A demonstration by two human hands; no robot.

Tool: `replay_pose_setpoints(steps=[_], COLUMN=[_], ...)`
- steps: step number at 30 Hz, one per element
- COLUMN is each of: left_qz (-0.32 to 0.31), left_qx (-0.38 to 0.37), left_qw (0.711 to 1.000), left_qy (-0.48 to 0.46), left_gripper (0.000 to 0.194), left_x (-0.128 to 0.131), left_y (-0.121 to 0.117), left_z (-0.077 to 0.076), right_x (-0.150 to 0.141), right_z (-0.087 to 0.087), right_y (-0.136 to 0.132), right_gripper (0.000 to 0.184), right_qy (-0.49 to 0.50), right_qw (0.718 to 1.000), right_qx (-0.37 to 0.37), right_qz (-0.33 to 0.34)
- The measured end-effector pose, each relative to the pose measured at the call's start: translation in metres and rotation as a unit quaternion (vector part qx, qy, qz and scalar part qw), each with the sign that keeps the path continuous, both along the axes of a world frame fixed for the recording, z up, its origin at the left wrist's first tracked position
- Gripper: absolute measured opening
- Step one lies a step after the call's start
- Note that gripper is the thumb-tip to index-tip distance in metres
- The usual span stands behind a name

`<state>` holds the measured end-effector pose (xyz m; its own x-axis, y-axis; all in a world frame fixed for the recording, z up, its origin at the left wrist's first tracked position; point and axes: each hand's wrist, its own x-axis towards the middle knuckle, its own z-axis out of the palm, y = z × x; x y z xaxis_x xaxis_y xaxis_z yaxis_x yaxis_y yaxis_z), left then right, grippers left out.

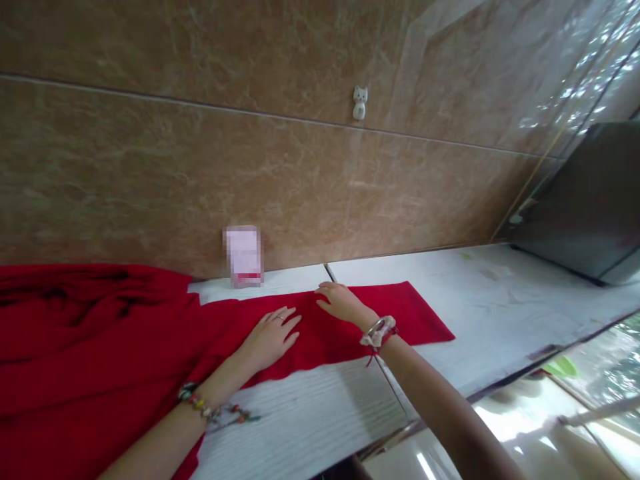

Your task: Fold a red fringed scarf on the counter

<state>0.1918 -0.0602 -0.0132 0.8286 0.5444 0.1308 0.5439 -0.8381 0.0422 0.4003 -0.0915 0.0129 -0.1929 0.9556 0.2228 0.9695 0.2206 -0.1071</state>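
Red cloth (125,360) is lying across a white countertop (500,300), its narrow strip extending right and its broad mass spreading over the left. The left hand (269,341) is resting palm down on the strip, fingers spread wide. The right hand (345,305) is lying farther right, near the strip's far edge, its fingers loosely apart. Neither hand is visibly gripping fabric.

Judged by present layout, flattening is appearing well advanced at the right, where the strip is ending in a straight, slanted edge. Its near edge is showing slight waves, while the far-left portion is lying bunched in deep folds and is looking unworked. Layering beneath the hands is escaping view, so whether the strip is folded cannot be told. A small pale object (244,255) is standing beyond the cloth, beside the tiled wall (280,173).
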Motion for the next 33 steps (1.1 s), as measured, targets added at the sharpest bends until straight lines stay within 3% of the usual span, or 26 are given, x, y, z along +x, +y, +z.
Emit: replay_pose_setpoints(steps=[4, 10, 17, 22, 33], left_qz=[0.017, 0.005, -0.05, -0.043, -0.115], left_qx=[0.042, 0.053, 0.015, 0.022, 0.047], left_qw=[0.999, 0.999, 0.999, 0.999, 0.991], left_qy=[0.001, -0.001, 0.007, -0.009, -0.055], left_gripper=[0.032, 0.03, 0.064, 0.046, 0.029], left_x=[0.004, 0.005, -0.001, -0.002, 0.0], left_y=[-0.011, -0.015, -0.014, -0.017, -0.02], left_z=[0.004, 0.004, 0.004, 0.004, 0.005], right_x=[-0.02, -0.01, -0.01, -0.008, -0.009], right_z=[-0.012, -0.032, -0.032, -0.029, -0.024], right_y=[0.014, 0.01, 0.01, 0.005, 0.002], right_gripper=[0.028, 0.032, 0.032, 0.032, 0.031], right_qy=[0.01, 0.072, 0.065, 0.055, 0.046], right_qw=[1.0, 0.997, 0.997, 0.998, 0.998], right_qx=[-0.019, 0.023, 0.014, 0.018, 0.003], right_qz=[-0.001, 0.028, 0.04, 0.034, 0.039])
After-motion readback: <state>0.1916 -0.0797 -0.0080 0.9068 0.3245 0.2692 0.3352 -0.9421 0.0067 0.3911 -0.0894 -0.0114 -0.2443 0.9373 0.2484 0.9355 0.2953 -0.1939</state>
